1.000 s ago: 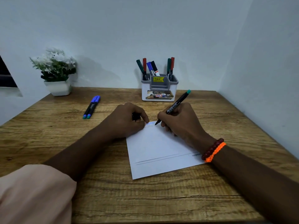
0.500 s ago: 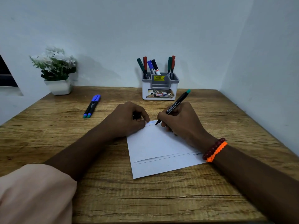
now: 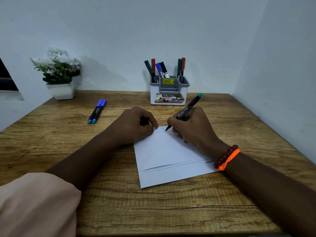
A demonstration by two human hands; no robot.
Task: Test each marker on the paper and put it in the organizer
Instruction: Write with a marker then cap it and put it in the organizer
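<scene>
My right hand (image 3: 193,129) grips a black marker with a green end (image 3: 187,110), its tip touching the far edge of the white paper (image 3: 164,156). Faint marks show on the paper beside the tip. My left hand (image 3: 135,125) rests closed on the paper's far left corner, with a small dark cap (image 3: 142,121) tucked in its fingers. The white and grey organizer (image 3: 169,94) stands at the back of the table with several markers upright in it. Two blue-capped markers (image 3: 96,111) lie side by side on the table to the left.
A potted white-flower plant (image 3: 59,74) sits at the back left corner. The wooden table (image 3: 153,206) meets walls at the back and on the right. A red and orange bracelet (image 3: 226,158) is on my right wrist.
Both hands stay in nearly the same place. The marker tip has stayed at the paper's far edge, with only slight shifts.
</scene>
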